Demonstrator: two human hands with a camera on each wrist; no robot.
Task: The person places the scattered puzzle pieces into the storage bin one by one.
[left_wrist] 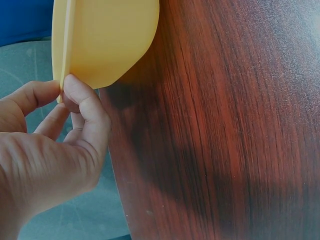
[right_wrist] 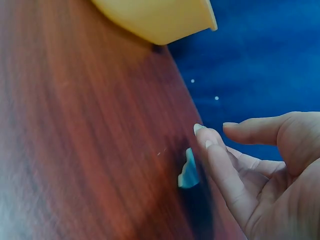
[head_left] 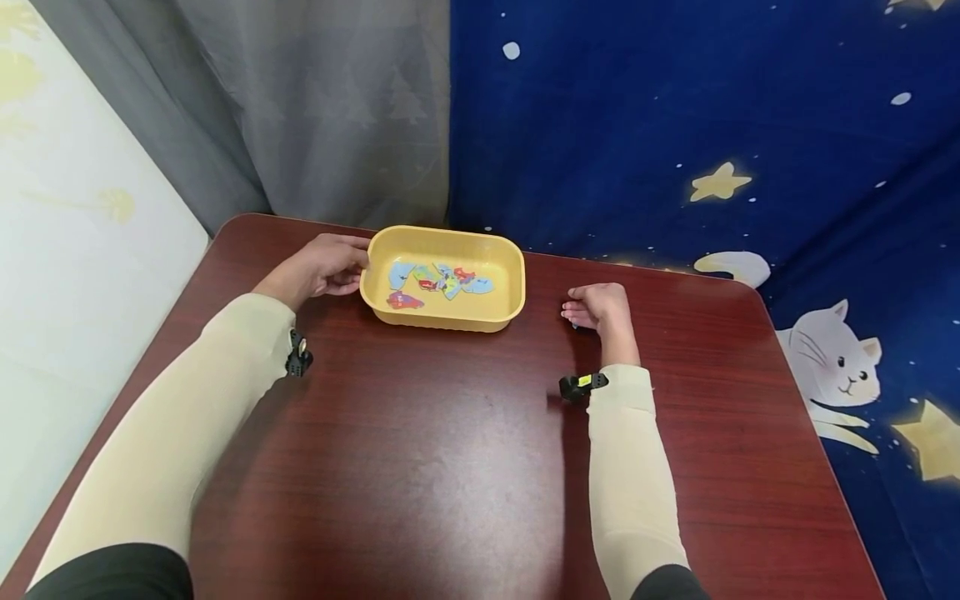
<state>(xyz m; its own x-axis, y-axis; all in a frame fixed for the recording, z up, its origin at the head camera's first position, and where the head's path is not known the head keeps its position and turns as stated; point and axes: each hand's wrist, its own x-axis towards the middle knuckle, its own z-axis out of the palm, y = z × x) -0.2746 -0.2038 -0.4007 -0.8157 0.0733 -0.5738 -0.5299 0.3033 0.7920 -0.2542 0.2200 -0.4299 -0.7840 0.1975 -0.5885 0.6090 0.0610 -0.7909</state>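
My left hand (head_left: pixel 330 265) pinches the left end of a yellow plastic basin (head_left: pixel 442 323) by its rim, as the left wrist view shows, thumb and fingers on either side of the edge. Several flat, irregular pieces lie in the basin, among them a red-purple piece (head_left: pixel 405 300) and a light blue piece (head_left: pixel 477 286). To the right of the basin is my right hand (head_left: pixel 596 307), its thumb apart from the loosely bent fingers. A small light blue piece (right_wrist: pixel 189 172) is just beside those fingertips, apart from them in the right wrist view; whether it touches the table is unclear.
Everything is on a dark red wooden table (head_left: pixel 420 467) with rounded far corners. A grey curtain (head_left: pixel 337 125) and a blue patterned curtain (head_left: pixel 600 125) hang along its far edge. A white wall (head_left: pixel 90 250) borders the left side.
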